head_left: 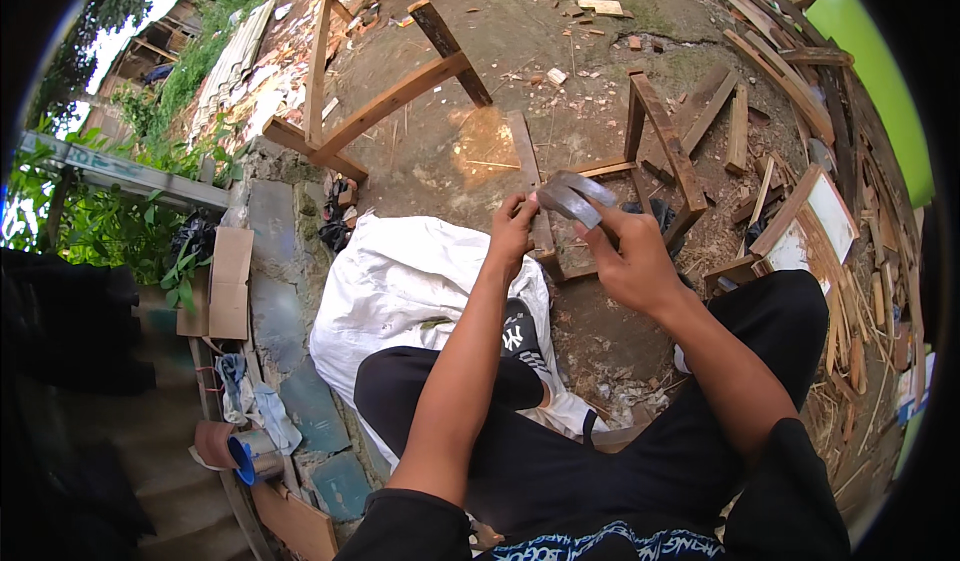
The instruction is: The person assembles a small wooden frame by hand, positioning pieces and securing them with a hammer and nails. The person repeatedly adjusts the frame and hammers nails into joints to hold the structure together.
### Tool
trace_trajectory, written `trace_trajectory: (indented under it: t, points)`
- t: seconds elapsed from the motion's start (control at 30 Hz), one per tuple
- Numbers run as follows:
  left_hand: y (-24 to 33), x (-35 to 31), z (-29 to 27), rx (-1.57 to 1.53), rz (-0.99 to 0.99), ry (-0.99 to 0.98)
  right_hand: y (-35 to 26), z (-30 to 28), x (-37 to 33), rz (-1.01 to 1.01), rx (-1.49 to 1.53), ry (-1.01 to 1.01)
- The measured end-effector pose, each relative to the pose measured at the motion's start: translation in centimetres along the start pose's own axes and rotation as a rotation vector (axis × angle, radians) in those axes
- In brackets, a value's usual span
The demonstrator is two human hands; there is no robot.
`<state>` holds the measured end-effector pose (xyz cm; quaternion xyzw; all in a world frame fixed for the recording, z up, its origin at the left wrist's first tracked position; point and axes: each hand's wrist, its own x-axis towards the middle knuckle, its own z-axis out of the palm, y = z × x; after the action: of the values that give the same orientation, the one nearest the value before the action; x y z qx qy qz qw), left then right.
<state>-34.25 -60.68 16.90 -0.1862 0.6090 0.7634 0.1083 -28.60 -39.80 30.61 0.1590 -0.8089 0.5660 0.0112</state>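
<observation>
Hammer point(575, 201), grey metal head, located at two o'clock just off the centre of the view; handle wrapped in the closed fingers of the right hand point(632, 259), forearm coming in from five o'clock. Left hand point(512, 229), almost at the clock's centre, fingers bent and drawn together beside the wooden strip point(524, 151); what they pinch, if anything, cannot be told. Hammer head just beside the left fingertips, contact between them not clear. Wooden strip, narrow and brown, running from near the centre toward half past twelve on bare ground. White sack point(400, 281), one, rumpled, spread at nine o'clock of the left hand, with a foot point(520, 336) in dark footwear at its edge toward five o'clock. Wooden frame point(390, 101), larger, at eleven o'clock, made of joined bars; second frame point(665, 146), smaller, at two o'clock, loose wood pieces about it. Plank heap point(880, 281), untidy, along the rim at three o'clock; green panel point(870, 81) farther out at two. Cardboard point(231, 271), folded, at nine o'clock; tin can point(258, 458), blue-rimmed, lying on its side between seven and eight; leafy plants point(150, 221), between nine and ten, below a grey rail point(130, 173)
</observation>
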Motion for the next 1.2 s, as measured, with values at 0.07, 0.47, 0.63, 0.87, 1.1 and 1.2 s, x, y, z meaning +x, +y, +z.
trace_trajectory:
  t: [0.07,0.47,0.63,0.87,1.1,1.2]
  points:
    - [0.0,-0.4,0.5,-0.006,-0.010,0.006,-0.1,-0.1,0.0,-0.124,-0.008,0.096]
    - [-1.2,1.0,-0.9,0.020,0.012,-0.034,-0.8,1.5,-1.1,-0.066,-0.162,-0.157]
    - [-0.2,0.1,0.2,-0.015,-0.037,-0.040,-0.6,1.3,-1.7,-0.193,-0.095,-0.026]
    - [2.5,-1.9,1.1,0.019,-0.097,0.028,0.5,1.4,-1.0,0.042,-0.211,-0.212]
    - [-0.2,0.6,-1.1,-0.023,-0.070,-0.099,2.1,3.1,-2.2,-0.268,-0.144,0.005]
    - [0.6,-0.4,0.3,-0.031,-0.104,-0.086,1.9,2.2,-2.2,0.095,-0.235,-0.181]
